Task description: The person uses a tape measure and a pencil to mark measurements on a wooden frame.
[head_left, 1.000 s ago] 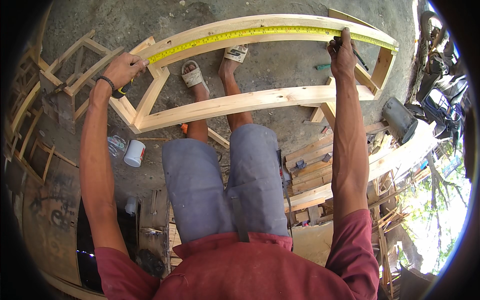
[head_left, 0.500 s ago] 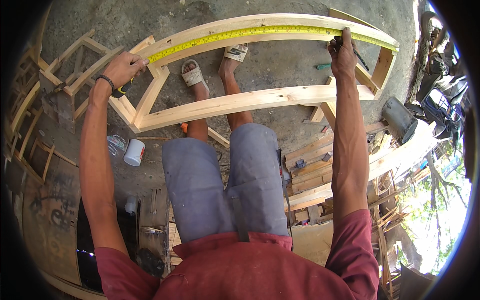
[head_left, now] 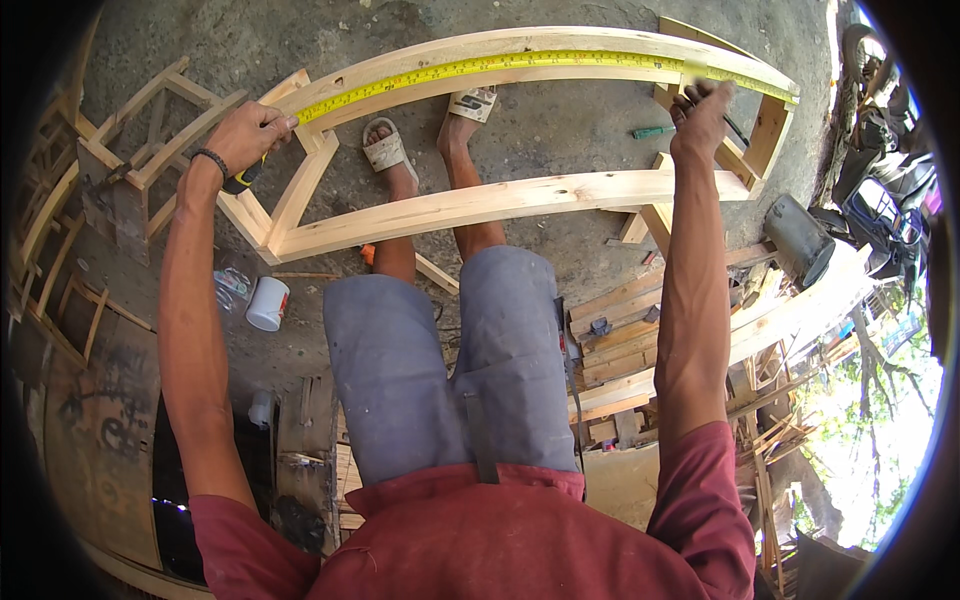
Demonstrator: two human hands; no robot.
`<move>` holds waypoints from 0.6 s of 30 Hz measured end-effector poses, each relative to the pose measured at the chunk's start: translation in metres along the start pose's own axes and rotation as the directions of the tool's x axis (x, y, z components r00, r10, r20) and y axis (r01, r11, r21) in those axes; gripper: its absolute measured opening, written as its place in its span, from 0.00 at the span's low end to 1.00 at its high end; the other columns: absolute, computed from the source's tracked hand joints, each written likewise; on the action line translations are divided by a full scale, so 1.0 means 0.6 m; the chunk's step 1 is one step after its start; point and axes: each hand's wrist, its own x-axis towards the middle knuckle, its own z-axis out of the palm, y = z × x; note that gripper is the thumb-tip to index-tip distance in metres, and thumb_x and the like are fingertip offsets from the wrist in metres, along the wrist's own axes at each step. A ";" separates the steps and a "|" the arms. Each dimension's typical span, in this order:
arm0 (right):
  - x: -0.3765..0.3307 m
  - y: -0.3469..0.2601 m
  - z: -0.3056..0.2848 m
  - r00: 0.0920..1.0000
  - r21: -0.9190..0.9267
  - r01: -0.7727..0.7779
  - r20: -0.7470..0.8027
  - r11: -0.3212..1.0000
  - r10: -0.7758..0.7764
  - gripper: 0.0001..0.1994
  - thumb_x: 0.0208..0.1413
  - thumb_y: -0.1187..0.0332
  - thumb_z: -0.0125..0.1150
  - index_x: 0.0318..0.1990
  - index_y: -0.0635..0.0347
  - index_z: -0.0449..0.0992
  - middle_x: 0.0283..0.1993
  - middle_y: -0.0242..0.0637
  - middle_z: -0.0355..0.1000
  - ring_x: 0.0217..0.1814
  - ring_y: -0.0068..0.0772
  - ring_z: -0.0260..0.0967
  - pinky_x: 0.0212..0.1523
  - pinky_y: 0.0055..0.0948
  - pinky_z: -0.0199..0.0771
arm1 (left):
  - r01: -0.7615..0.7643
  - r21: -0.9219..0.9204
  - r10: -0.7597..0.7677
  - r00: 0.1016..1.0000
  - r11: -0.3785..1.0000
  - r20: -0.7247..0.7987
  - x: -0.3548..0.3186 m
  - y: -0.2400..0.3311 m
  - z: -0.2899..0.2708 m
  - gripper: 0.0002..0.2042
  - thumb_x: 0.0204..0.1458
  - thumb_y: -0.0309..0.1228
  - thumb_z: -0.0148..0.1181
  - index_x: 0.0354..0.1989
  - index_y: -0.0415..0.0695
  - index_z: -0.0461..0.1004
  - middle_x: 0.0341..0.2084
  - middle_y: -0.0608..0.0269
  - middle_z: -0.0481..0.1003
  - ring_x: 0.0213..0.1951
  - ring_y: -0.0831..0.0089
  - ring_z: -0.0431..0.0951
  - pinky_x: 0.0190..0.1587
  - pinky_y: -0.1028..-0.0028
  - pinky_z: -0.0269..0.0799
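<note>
A yellow tape measure (head_left: pixel 480 66) is drawn out along the far curved rail of a pale wooden frame (head_left: pixel 510 196). At the frame's left end my left hand (head_left: pixel 243 136) is closed, pinching the blade, with the dark-and-yellow tape case (head_left: pixel 243 178) hanging just below the fingers. Over the right part of the far rail, my right hand (head_left: pixel 700 118) is curled around a slim dark pen-like stick (head_left: pixel 737 131), whose end shows past the fingers. One fingertip is blurred by motion close to the tape.
My sandalled feet (head_left: pixel 388 152) stand inside the frame's outline. A green-handled tool (head_left: pixel 652 132) lies on the concrete. A white tub (head_left: pixel 268 304) sits at left, a dark bucket (head_left: pixel 800 238) at right. Other wooden frames (head_left: pixel 165 125) crowd the left; planks (head_left: pixel 620 330) are stacked right of my legs.
My right hand has shifted slightly right and toward me, its pointing finger leaving the tape. The left hand and the wooden frame stay in place.
</note>
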 end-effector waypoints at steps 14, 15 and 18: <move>-0.020 0.020 -0.008 0.996 0.101 0.066 0.054 0.993 -0.072 0.19 0.64 0.53 0.45 0.43 0.63 0.70 0.28 0.36 0.69 0.23 0.24 0.63 0.25 0.23 0.64 | 0.023 -0.004 -0.023 0.999 1.000 0.034 0.002 0.006 -0.004 0.17 0.59 0.38 0.53 0.26 0.36 0.76 0.18 0.65 0.72 0.23 0.77 0.70 0.30 0.73 0.68; -0.025 0.018 -0.005 0.995 0.097 0.075 0.052 0.992 -0.080 0.18 0.64 0.54 0.45 0.43 0.62 0.70 0.28 0.36 0.69 0.23 0.24 0.63 0.25 0.23 0.64 | 0.027 -0.004 -0.026 0.999 1.000 0.034 0.002 0.007 -0.005 0.17 0.59 0.38 0.53 0.26 0.36 0.76 0.18 0.65 0.73 0.23 0.77 0.70 0.30 0.73 0.68; -0.051 0.001 -0.004 0.994 0.119 0.089 0.047 0.989 -0.095 0.18 0.64 0.54 0.46 0.44 0.62 0.70 0.29 0.35 0.69 0.25 0.25 0.65 0.28 0.24 0.66 | 0.045 0.001 -0.045 0.998 0.999 0.034 0.001 0.015 -0.006 0.17 0.59 0.38 0.54 0.25 0.36 0.76 0.19 0.66 0.73 0.23 0.77 0.70 0.30 0.73 0.67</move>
